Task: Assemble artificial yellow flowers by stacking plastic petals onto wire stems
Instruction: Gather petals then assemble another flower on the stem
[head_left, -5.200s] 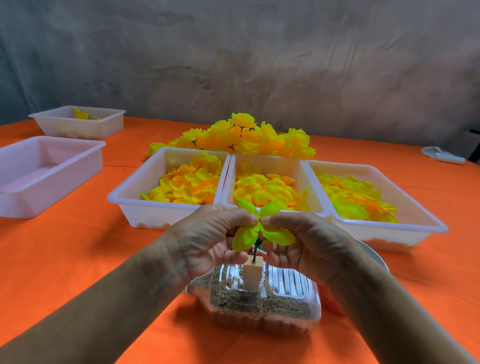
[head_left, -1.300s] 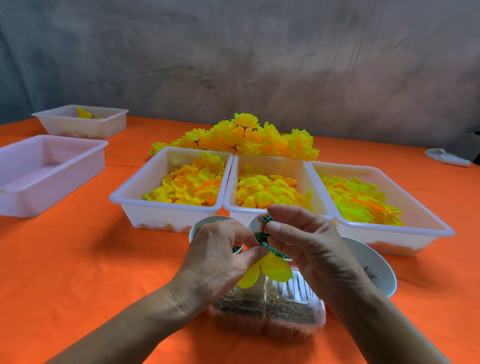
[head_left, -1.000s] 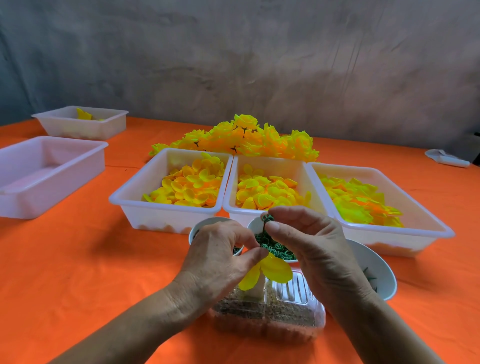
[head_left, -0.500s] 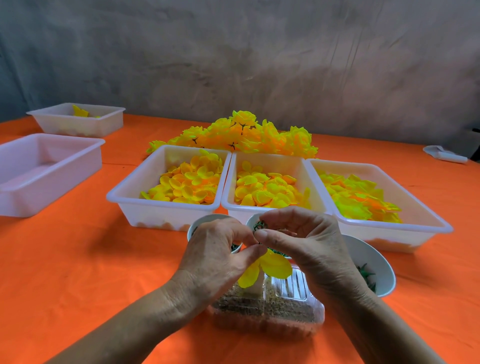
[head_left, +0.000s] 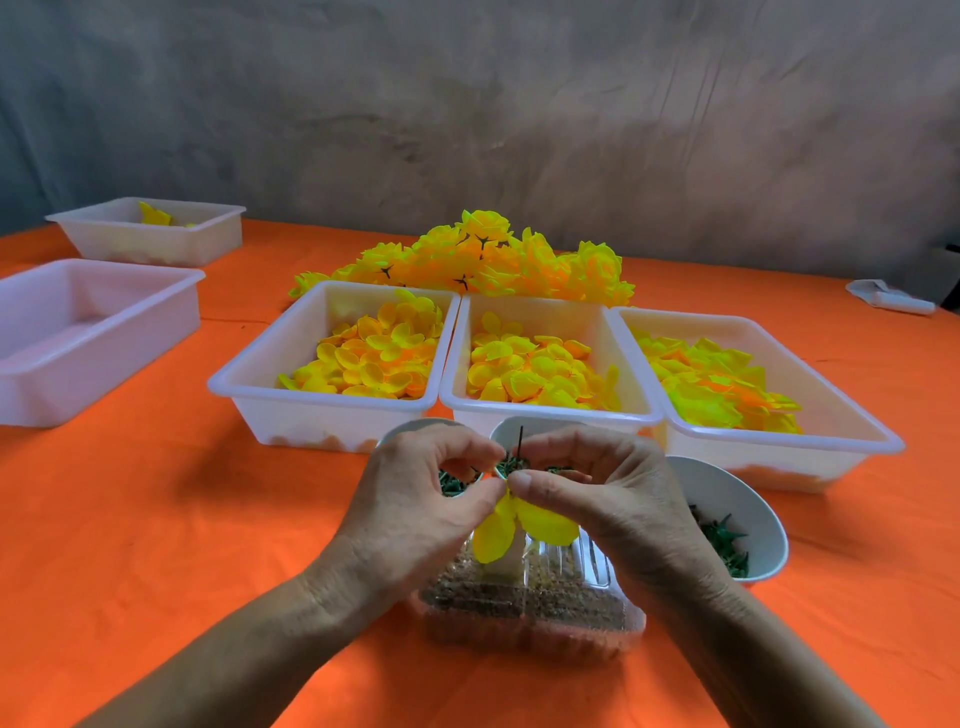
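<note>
Two hands met at lower centre of the head view. Left hand (head_left: 415, 499) and right hand (head_left: 613, 499) were together, thumb and forefinger tips of each curled in and pinched on the same spot of a thin dark wire stem (head_left: 520, 439), whose tip stood upright just above the fingers. Yellow petal piece (head_left: 524, 522) hung directly below the pinch, threaded on the stem, lobes drooping. Stem base sat in a white block (head_left: 511, 558), partly hidden, inside a clear plastic container (head_left: 530, 608) with brownish filling, bottom centre.

Three white trays in a row at mid-frame: left tray (head_left: 291, 395), middle tray (head_left: 545, 410) and right tray (head_left: 831, 441), each holding loose yellow petals. Behind them, upper centre, a heap of finished yellow flowers (head_left: 488, 260). White bowls with small green parts lay just behind the hands; the right bowl (head_left: 748, 519) was plainest. Two more white trays at upper left: near one (head_left: 98, 332), far one (head_left: 156, 234) with a few yellow pieces. All rested on an orange tablecloth (head_left: 156, 519). Small white object (head_left: 888, 299) at right edge, unidentifiable
</note>
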